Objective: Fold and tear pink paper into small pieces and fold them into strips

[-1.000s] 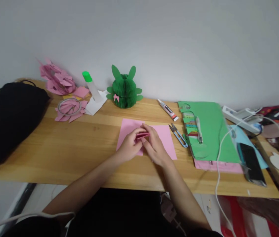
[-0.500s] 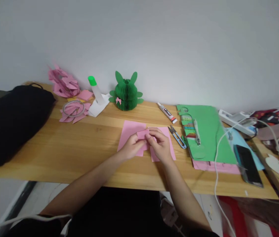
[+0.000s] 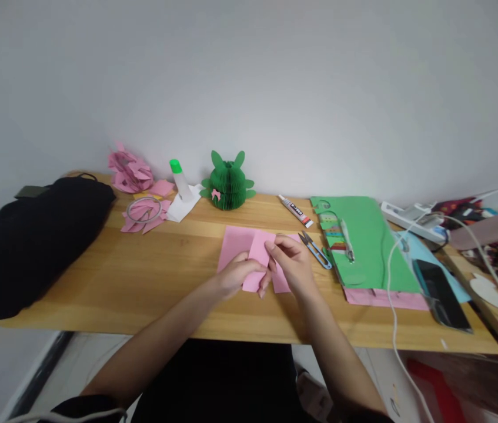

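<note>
A narrow strip of pink paper (image 3: 258, 249) is held between my two hands, above the wooden table. My left hand (image 3: 237, 275) grips its left side and lower part, thumb on top. At the paper's upper right edge, my right hand (image 3: 290, 258) pinches it between thumb and fingers. Beneath the hands lie a pink sheet (image 3: 231, 241) on the left and another pink sheet (image 3: 280, 283) on the right, partly hidden by my right hand. Just right of that hand, blue thread snips (image 3: 316, 251) rest on the table.
At the back stand a green paper figure (image 3: 228, 185) and a glue stick (image 3: 181, 181). Pink scraps (image 3: 131, 171) and a tape roll (image 3: 144, 210) lie left, near a black bag (image 3: 41, 247). To the right are a glue tube (image 3: 296, 211), green card (image 3: 363, 241), a phone (image 3: 443, 294) and a white cable (image 3: 390, 276).
The small pink piece in my hands now shows as a longer upright strip. My right fingers have shifted to its upper right edge. The camera view has tilted slightly up.
</note>
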